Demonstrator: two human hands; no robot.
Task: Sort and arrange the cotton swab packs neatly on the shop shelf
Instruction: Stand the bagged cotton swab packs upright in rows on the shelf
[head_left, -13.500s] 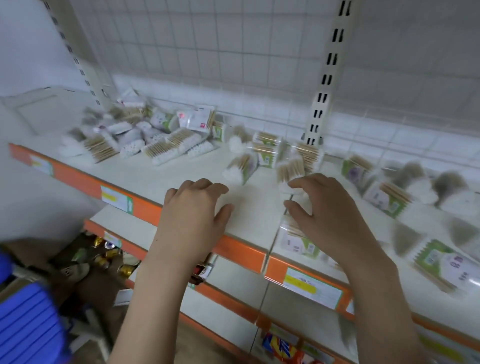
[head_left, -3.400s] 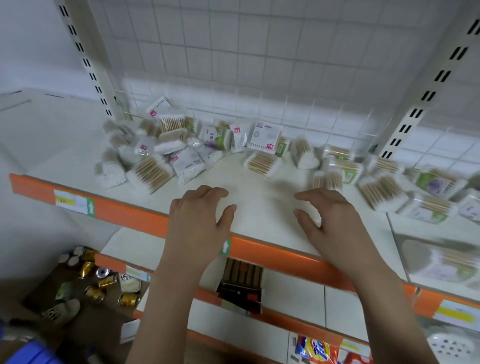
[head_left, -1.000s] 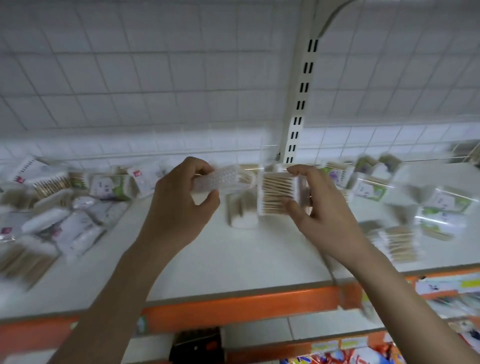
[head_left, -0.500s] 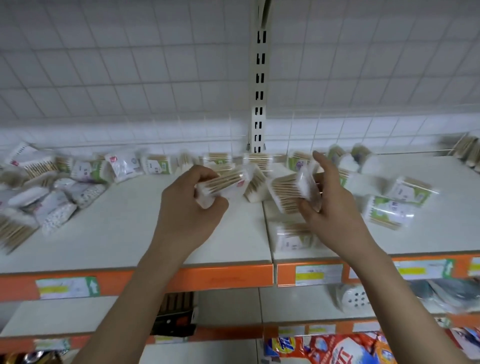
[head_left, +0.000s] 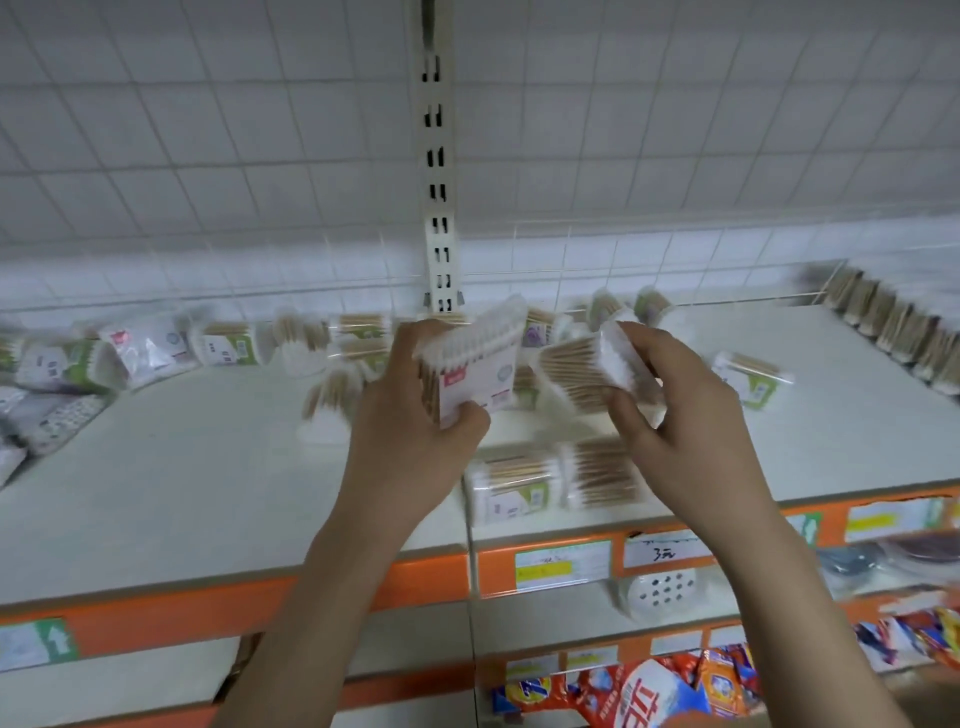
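My left hand grips a cotton swab pack with a white label, held upright above the shelf. My right hand grips a second pack of wooden-stick swabs, tilted, just right of the first. Two packs lie side by side on the shelf below my hands. Loose packs lie scattered along the back, and a mixed heap sits at the far left. A neat standing row of packs runs along the far right.
A slotted white upright stands against the tiled wall behind my hands. Orange price strips edge the shelf front. Lower shelves hold a white perforated item and colourful bags.
Both hands have carried their packs to the right along the shelf and the view followed. The left pack now stands upright with its label facing me; the two packs are close together.
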